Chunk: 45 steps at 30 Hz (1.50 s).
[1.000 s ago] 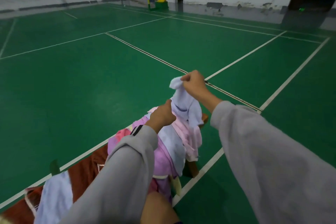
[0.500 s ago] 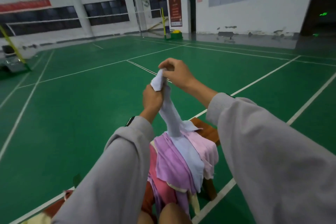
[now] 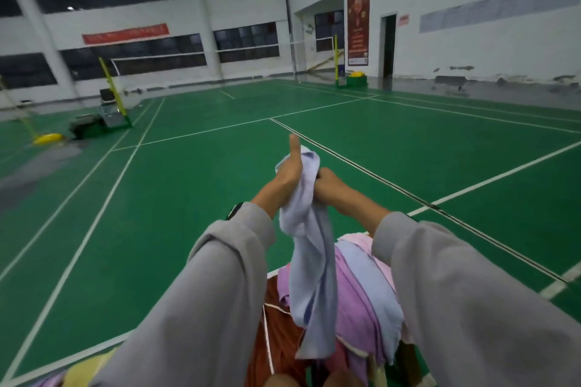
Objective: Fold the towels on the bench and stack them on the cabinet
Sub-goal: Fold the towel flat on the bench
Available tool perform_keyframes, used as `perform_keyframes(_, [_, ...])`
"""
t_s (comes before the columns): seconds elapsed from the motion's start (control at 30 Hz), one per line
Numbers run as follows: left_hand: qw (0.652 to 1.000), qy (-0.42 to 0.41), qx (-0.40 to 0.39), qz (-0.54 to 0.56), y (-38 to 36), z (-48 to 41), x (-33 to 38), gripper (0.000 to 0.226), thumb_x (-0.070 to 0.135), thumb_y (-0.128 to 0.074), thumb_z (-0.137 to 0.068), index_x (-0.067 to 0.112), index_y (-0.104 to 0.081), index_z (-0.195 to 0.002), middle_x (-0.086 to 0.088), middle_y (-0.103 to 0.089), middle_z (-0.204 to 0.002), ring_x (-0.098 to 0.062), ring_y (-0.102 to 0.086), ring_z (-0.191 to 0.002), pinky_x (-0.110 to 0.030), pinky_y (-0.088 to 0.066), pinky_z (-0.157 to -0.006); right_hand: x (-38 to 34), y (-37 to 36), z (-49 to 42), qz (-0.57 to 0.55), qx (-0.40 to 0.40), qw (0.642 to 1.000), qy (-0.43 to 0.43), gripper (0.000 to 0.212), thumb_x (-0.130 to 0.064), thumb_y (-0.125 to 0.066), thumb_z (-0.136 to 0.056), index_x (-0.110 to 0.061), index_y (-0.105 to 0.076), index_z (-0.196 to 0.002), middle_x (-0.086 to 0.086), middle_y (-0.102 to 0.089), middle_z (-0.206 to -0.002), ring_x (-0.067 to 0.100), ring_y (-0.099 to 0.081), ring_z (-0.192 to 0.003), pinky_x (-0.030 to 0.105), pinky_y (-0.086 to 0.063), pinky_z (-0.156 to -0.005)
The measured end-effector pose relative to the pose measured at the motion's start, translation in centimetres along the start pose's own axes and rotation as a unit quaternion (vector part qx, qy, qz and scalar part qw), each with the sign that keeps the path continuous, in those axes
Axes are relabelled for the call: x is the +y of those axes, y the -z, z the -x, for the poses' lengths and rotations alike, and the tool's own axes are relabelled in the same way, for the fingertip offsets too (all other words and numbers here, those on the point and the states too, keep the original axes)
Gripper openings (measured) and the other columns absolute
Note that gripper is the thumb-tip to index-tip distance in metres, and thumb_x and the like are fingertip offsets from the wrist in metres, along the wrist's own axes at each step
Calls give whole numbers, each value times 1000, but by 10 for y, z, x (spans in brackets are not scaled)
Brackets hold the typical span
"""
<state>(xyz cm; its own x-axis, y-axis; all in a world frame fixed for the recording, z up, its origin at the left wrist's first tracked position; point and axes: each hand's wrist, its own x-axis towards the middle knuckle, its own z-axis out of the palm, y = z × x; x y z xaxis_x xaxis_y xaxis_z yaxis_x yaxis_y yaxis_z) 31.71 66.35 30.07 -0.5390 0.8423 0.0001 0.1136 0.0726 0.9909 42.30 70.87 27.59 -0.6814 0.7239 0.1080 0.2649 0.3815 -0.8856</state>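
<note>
No legible text anywhere

The towel (image 3: 309, 248) hides most fingers of the left hand (image 3: 287, 174) and right hand (image 3: 328, 184). Sleeves (image 3: 220, 292) and the pile (image 3: 361, 286) cover most of the table (image 3: 281, 339), cut off at the bottom edge. Upper left, the banner (image 3: 125, 33) lettering is unreadably blurred.

Towel (image 3: 309, 261) between left hand (image 3: 289, 177) and right hand (image 3: 330, 185), pile (image 3: 361, 289) beneath — on bench (image 3: 276, 339)
</note>
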Motion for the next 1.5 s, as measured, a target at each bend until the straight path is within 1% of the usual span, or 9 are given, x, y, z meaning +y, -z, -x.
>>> perform_keyframes(0.17, [990, 31, -134, -33, 36, 14, -5, 57, 58, -75, -84, 19, -65, -125, -9, -77, -111, -22, -75, -95, -39, -62, -80, -13, -6, -15, -56, 108, 992, -15, 21, -21, -52, -98, -14, -72, -97, 12, -74, -105, 27, -68, -96, 40, -57, -85])
perform_keyframes(0.33, [989, -29, -52, -134, 67, 8, 1, 41, 35, -59, -104, -6, -66, -107, -21, -72, -104, -25, -70, -78, -38, -62, -68, -15, -17, -25, -232, 110, 963, -87, 19, -37, -66, -94, -20, -67, -99, 9, -72, -106, 29, -68, -101, 45, -59, -91])
perform_keyframes(0.5, [993, -30, 105, 44, 75, -3, 14, 53, 54, -51, -102, 5, -67, -89, -14, -70, -90, -25, -67, -77, -40, -61, -74, 0, -24, -12, -440, -138, 883, -91, 75, -69, -50, -96, -6, -62, -136, 24, -70, -118, 37, -68, -104, 55, -52, -101])
perform_keyframes(0.63, [977, 0, 151, 153, 56, -3, 8, 53, 56, -52, -101, 6, -68, -93, -10, -67, -72, -22, -62, -62, -30, -55, -58, 4, -44, 7, -361, -266, 888, -100, 60, -59, -57, -98, -1, -63, -116, 16, -64, -101, 27, -60, -84, 41, -51, -82])
perform_keyframes(0.83, [989, -74, -21, 125, 67, 1, -23, 91, 80, -52, -83, 22, -37, -151, -27, -58, -138, -47, -63, -117, -54, -57, -94, -40, -14, -15, -403, -113, 907, -44, 36, -31, -69, -93, -6, -63, -118, 22, -74, -105, 33, -71, -87, 53, -56, -96])
perform_keyframes(1.03, [974, 76, -199, 84, 66, 29, -41, 93, 84, -27, -88, 12, -60, -136, -16, -71, -122, -33, -67, -116, -46, -56, -98, -36, -29, -27, -218, 4, 973, -76, 81, 10, -64, -89, -26, -21, -147, 21, -54, -122, 35, -66, -107, 53, -58, -93])
perform_keyframes(1.27, [981, 27, 148, 125, 106, -15, -32, 31, 36, -65, -97, 10, -66, -114, -12, -72, -116, -32, -69, -106, -46, -56, -97, -32, -4, -58, -372, 177, 911, 8, 70, -2, -63, -94, -29, -36, -152, 5, -59, -134, 26, -65, -115, 46, -58, -96])
perform_keyframes(1.4, [987, 115, 98, 61, 107, -3, -41, 42, 40, -64, -97, 2, -67, -112, -21, -75, -103, -33, -74, -90, -47, -62, -85, 27, -36, -27, -233, -183, 926, -232, 87, -72, -42, -97, 0, -53, -144, 20, -60, -139, 31, -61, -123, 44, -52, -102])
perform_keyframes(1.5, [974, 42, 1, 225, 94, 15, -19, 47, 43, -62, -100, 0, -62, -118, -21, -75, -102, -32, -75, -90, -41, -62, -75, 7, -28, -27, -368, -211, 893, -148, 61, -30, -56, -101, 5, -43, -150, 23, -63, -134, 31, -67, -109, 43, -55, -98])
